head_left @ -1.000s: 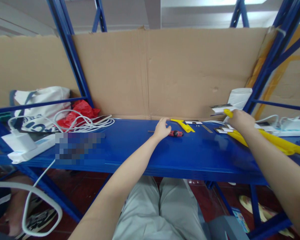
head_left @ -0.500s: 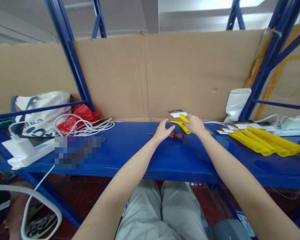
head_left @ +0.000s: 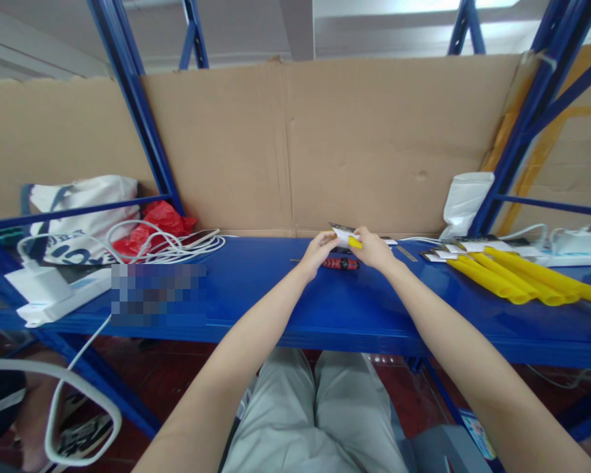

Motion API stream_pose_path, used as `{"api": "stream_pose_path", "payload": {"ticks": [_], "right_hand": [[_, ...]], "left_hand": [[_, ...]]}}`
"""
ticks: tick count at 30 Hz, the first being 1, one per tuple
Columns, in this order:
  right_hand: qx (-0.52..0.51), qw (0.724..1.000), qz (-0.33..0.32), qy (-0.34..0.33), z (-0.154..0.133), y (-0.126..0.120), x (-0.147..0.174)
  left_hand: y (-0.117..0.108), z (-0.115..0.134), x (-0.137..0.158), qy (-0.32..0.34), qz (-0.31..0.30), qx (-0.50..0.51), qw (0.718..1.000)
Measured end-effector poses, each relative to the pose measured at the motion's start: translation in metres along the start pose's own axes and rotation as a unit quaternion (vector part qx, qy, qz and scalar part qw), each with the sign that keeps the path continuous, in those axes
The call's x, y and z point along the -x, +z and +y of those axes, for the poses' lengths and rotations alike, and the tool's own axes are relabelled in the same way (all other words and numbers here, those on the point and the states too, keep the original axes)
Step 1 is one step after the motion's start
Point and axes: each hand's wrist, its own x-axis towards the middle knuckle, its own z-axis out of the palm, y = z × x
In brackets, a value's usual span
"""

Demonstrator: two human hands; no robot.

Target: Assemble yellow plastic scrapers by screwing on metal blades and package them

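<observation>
My left hand (head_left: 318,255) is closed at the left end of a small black-and-white card (head_left: 343,234), its fingers pinching the edge. From the other side my right hand (head_left: 375,251) grips a yellow piece (head_left: 355,242), which lies against the card; most of it is hidden by the fingers. Just below the hands a screwdriver (head_left: 342,263) with a red and black handle rests on the blue table, its thin shaft pointing left behind my left hand. A flat narrow strip (head_left: 406,253) lies right of my right hand.
Several yellow tubes (head_left: 515,279) with white and black cards at their ends lie on the right. A white bag (head_left: 467,203) stands behind them. To the left are coiled white cables (head_left: 177,251), a red plastic bag (head_left: 160,226) and a power strip (head_left: 69,302). Cardboard (head_left: 349,144) closes the back.
My hands have drawn closer together at the card. My left hand, open before, now pinches it. The yellow strip that hung below my right hand no longer shows there.
</observation>
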Motion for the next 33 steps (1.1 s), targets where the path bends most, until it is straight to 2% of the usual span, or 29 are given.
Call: {"api": "stream_pose_path", "payload": {"ticks": [4, 8, 13, 17, 20, 25, 27, 30, 33], "right_hand": [[-0.008, 1.0, 0.018, -0.021, -0.005, 0.0, 0.003], [-0.019, 0.998, 0.034, -0.049, -0.011, 0.0, 0.007], [-0.037, 0.995, 0.041, -0.082, -0.014, 0.002, 0.008], [-0.122, 0.986, 0.044, -0.101, -0.011, 0.006, 0.004], [-0.259, 0.963, 0.031, -0.071, -0.008, 0.005, 0.0], [-0.435, 0.897, -0.028, 0.074, -0.007, -0.002, -0.003], [-0.479, 0.87, -0.05, 0.107, -0.006, -0.004, -0.003], [-0.526, 0.837, -0.093, 0.118, -0.004, -0.004, -0.004], [-0.557, 0.816, -0.114, 0.102, -0.003, -0.005, -0.003]], "left_hand": [[-0.002, 0.002, 0.001, -0.035, 0.022, 0.021, 0.999], [0.0, 0.01, 0.006, -0.044, 0.031, 0.032, 0.998], [0.005, 0.015, 0.01, -0.053, 0.018, 0.048, 0.997], [0.005, 0.012, 0.008, -0.054, 0.066, 0.056, 0.995], [0.001, 0.012, 0.005, -0.053, 0.108, 0.069, 0.99], [-0.006, 0.012, -0.001, -0.087, 0.154, 0.076, 0.981], [-0.008, 0.01, -0.004, -0.114, 0.17, 0.085, 0.975], [-0.011, 0.009, -0.007, -0.133, 0.168, 0.121, 0.969], [-0.015, 0.011, -0.009, -0.105, 0.124, 0.154, 0.975]]}}
